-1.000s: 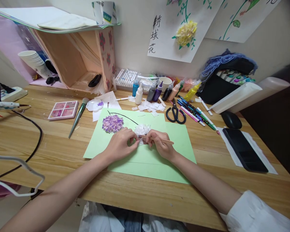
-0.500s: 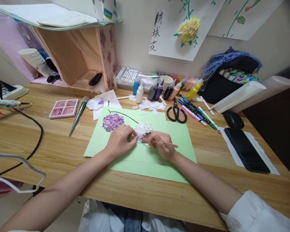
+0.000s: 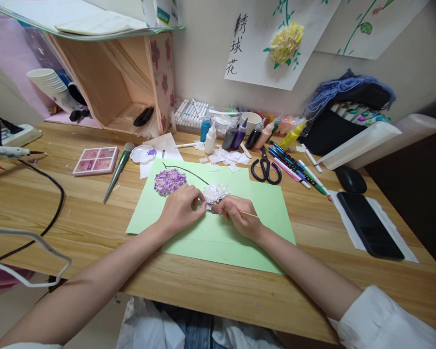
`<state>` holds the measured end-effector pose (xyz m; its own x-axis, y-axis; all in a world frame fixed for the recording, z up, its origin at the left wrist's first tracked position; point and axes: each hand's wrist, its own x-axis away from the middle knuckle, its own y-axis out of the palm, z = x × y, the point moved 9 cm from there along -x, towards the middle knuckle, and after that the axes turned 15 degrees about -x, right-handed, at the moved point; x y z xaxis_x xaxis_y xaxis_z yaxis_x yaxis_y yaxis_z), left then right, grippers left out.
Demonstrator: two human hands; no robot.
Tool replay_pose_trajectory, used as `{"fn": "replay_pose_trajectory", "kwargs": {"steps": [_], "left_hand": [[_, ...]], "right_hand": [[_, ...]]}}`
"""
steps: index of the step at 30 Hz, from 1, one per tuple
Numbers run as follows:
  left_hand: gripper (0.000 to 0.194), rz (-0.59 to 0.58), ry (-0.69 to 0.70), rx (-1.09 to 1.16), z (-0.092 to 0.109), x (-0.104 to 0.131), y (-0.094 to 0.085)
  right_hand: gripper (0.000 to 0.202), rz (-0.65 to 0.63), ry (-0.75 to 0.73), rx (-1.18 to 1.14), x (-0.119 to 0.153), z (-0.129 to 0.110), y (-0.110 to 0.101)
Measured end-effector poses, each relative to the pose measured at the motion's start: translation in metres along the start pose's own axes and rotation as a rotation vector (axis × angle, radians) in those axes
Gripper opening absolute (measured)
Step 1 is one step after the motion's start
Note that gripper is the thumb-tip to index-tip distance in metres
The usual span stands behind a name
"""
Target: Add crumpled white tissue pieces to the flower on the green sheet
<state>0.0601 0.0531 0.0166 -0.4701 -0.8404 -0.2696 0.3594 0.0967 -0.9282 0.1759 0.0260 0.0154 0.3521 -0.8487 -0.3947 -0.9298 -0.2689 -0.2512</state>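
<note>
On the green paper (image 3: 269,247), my right hand (image 3: 241,215) grips a flat wooden stick (image 3: 250,214), its tip pointing left toward my left hand. My left hand (image 3: 181,208) rests on the paper with thumb and index finger pinched on a small white paper piece (image 3: 208,207) by the stick's tip. Just above the fingertips sits a white flower of paper bits (image 3: 216,192). Left of it, partly behind my left hand, lies a purple and pink flower (image 3: 169,182). A dark drawn stem (image 3: 189,172) curves above the two.
White paper scraps (image 3: 228,157) lie behind the green sheet, with paint bottles (image 3: 238,136) beyond. To the right are black scissors (image 3: 266,169), several pens (image 3: 294,167) and a phone (image 3: 368,225). A brush (image 3: 119,172) and glue gun (image 3: 10,152) are left.
The wooden stick has turned in my right hand and now shows a thinner edge. My right hand has shifted slightly left; the left hand stays nearly still.
</note>
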Motion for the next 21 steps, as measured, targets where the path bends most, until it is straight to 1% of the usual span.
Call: {"fn": "replay_pose_trajectory", "kwargs": {"steps": [6, 12, 15, 19, 21], "left_hand": [[0.008, -0.01, -0.034, 0.029, -0.002, -0.002, 0.0], [0.013, -0.01, -0.121, 0.079, -0.013, -0.001, 0.003], [0.015, -0.008, -0.14, 0.104, -0.016, -0.001, 0.004], [0.015, -0.001, -0.141, 0.128, -0.016, -0.002, 0.003], [0.015, -0.001, -0.15, 0.142, -0.017, -0.001, 0.003]], "right_hand": [[0.041, 0.008, 0.033, -0.013, -0.001, 0.002, -0.001], [0.041, 0.001, 0.06, -0.016, -0.001, 0.006, 0.0], [0.041, -0.001, 0.073, -0.004, -0.002, 0.008, 0.001], [0.043, 0.061, 0.146, -0.024, -0.001, 0.014, -0.001], [0.043, 0.071, 0.145, -0.027, -0.001, 0.013, 0.0]]}}
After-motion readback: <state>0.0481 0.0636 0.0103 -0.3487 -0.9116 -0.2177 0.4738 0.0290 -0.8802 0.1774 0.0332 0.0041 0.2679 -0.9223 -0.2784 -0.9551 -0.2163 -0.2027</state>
